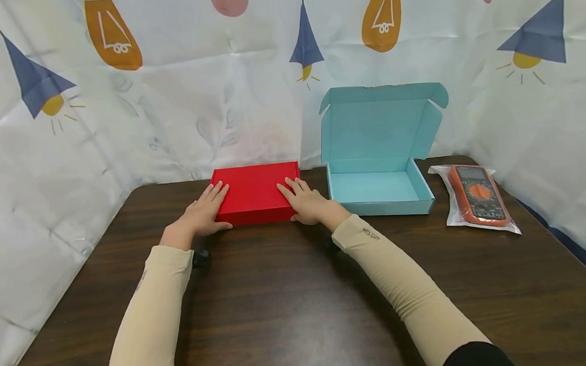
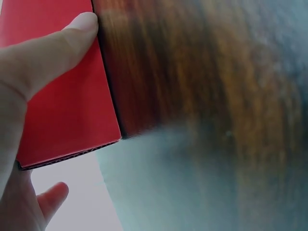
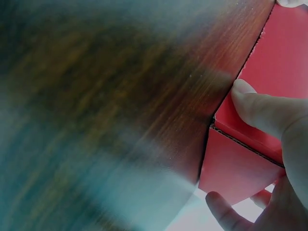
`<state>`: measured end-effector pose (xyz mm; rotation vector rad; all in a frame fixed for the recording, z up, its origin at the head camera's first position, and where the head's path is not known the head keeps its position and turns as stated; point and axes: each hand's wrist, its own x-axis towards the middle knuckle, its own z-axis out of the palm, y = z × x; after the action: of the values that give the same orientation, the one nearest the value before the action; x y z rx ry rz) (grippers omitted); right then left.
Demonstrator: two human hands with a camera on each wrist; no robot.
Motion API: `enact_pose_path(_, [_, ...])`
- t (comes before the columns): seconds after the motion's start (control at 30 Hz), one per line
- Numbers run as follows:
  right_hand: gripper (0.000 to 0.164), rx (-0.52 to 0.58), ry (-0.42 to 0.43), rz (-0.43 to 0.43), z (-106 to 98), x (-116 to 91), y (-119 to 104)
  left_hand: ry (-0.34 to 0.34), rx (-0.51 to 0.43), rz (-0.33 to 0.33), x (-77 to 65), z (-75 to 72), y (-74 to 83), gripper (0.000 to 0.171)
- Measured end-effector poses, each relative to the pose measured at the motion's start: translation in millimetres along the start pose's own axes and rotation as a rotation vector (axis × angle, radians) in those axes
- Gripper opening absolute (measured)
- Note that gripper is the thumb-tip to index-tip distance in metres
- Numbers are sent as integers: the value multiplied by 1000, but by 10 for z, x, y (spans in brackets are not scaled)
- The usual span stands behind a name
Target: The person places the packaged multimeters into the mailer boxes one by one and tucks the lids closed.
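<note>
A closed red box (image 1: pixel 255 188) lies flat on the dark wooden table, left of an open light-blue box (image 1: pixel 374 186). My left hand (image 1: pixel 203 211) holds its left end, fingers spread over the top edge and the thumb (image 2: pixel 62 50) along the front face. At the opposite end, my right hand (image 1: pixel 308 201) grips the corner, its thumb (image 3: pixel 260 106) on the front and its fingers reaching round past the side. In both wrist views the red cardboard fills the space under the thumbs.
The light-blue box's lid (image 1: pixel 382 121) stands raised against the patterned curtain (image 1: pixel 248 113). Farther right, an orange multimeter (image 1: pixel 479 194) in a clear plastic bag lies near the right edge of the table (image 1: pixel 281 318).
</note>
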<state>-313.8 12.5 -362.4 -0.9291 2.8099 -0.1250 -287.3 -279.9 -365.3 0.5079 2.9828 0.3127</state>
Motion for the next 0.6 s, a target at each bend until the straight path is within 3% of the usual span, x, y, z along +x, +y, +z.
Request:
enact_pose_path(0.33, [102, -11, -5, -15, -4, -20, 17, -20, -31, -27, 12, -25, 7, 113])
enact_pose_path(0.6, [97, 68, -30, -96, -71, -127, 125, -35, -56, -64, 4, -58, 58, 117])
